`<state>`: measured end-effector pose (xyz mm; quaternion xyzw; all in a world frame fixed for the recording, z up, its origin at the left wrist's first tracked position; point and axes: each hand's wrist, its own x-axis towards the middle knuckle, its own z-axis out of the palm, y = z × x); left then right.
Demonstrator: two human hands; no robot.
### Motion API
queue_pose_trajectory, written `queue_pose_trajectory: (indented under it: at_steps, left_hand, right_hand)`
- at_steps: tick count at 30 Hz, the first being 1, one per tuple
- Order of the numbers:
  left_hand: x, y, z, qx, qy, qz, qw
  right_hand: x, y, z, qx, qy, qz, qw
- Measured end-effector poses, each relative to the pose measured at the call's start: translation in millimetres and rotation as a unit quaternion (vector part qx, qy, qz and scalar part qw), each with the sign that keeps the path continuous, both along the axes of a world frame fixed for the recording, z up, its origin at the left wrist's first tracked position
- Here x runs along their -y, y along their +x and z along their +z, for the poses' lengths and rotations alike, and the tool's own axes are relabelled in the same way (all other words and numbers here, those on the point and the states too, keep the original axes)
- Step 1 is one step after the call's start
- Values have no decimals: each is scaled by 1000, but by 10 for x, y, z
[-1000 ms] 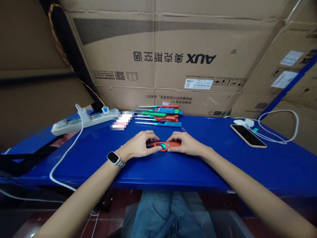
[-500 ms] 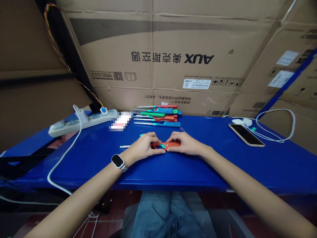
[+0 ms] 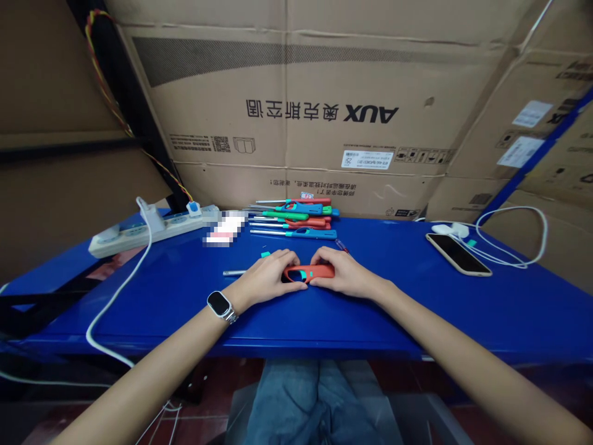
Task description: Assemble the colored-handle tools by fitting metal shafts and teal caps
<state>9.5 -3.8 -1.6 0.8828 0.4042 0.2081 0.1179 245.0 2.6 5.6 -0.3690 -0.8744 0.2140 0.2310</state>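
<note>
An orange long-nozzle lighter (image 3: 309, 273) lies on the blue table (image 3: 417, 296), held at both ends. My left hand (image 3: 266, 278) is closed over its nozzle end, and the metal tube (image 3: 233, 272) sticks out to the left of that hand. My right hand (image 3: 340, 272) grips the back of the orange handle. A small teal piece (image 3: 265, 254) lies on the table just behind my left hand. Behind both hands sits a pile of lighters (image 3: 296, 219) in red, blue and green.
A white power strip (image 3: 148, 227) with a cable running off the front edge lies at the back left. A phone (image 3: 458, 254) with a white charger cable (image 3: 509, 238) rests at the right. Large cardboard boxes (image 3: 306, 105) wall off the back of the table.
The lighter's metal tube has come into view left of my left hand, and the small teal piece now shows behind it. Both hands stayed on the orange lighter.
</note>
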Motion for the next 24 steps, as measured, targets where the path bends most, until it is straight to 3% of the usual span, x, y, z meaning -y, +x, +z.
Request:
queue_pose_trajectory:
  at_steps: [7,12,24]
  left_hand:
    - [-16,-58,48,28,12,-37,999]
    - [-55,-102,34,39,28,-48,998]
    - [-73,-149,62,36,48,-82,995]
  right_hand:
    - [55,-18,12,46,25,-68,996]
    - [77,-17,51,60,18,-46,997]
    - [122,-12,60,122,81,-14,989]
